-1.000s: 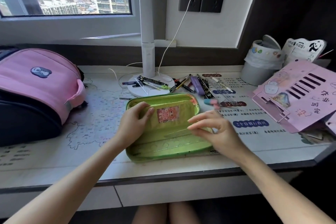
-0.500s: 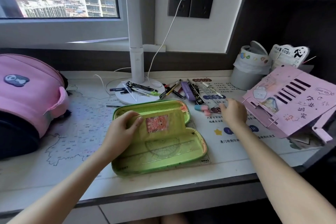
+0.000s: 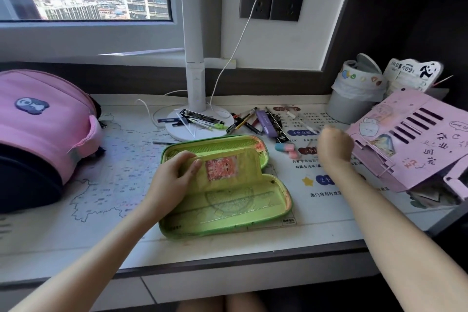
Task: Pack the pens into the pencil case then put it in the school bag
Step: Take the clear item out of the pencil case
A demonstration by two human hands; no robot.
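- The pencil case (image 3: 229,220) lies open at the middle of the counter (image 3: 83,233), green inside, hinge side away from me. Its lower half holds a clear ruler and protractor (image 3: 228,200) behind a mesh pocket.
- My left grip (image 3: 172,178) holds the case's inner flap at its left end. The thumb lies across the front, just beside the pink sticker (image 3: 221,167), and the fingers are tucked behind, so the flap stands tilted up.
- My right grip (image 3: 334,147) hovers to the right of the case with its fingers curled under, away from the camera. I cannot tell whether it has anything in it.
- The pens (image 3: 247,121) lie in a loose heap on the counter behind the case, together with a purple block (image 3: 266,123). A white pen (image 3: 302,124) lies just beyond my right grip.
- A blue and pink eraser (image 3: 285,147) sits between the case and my right grip, on the counter.
- A white lamp base (image 3: 177,132) stands behind the case, touching none of it, and carries more pens and a clear set square (image 3: 188,124).
- The school bag (image 3: 45,132), pink over dark blue, lies at the left end of the counter, well apart from the case.
- At the far right a pink slotted board (image 3: 415,144) leans tilted, with a grey bin (image 3: 350,106) with a white liner behind it.
- A white cable (image 3: 239,40) runs from the wall socket (image 3: 288,1) down to the lamp.
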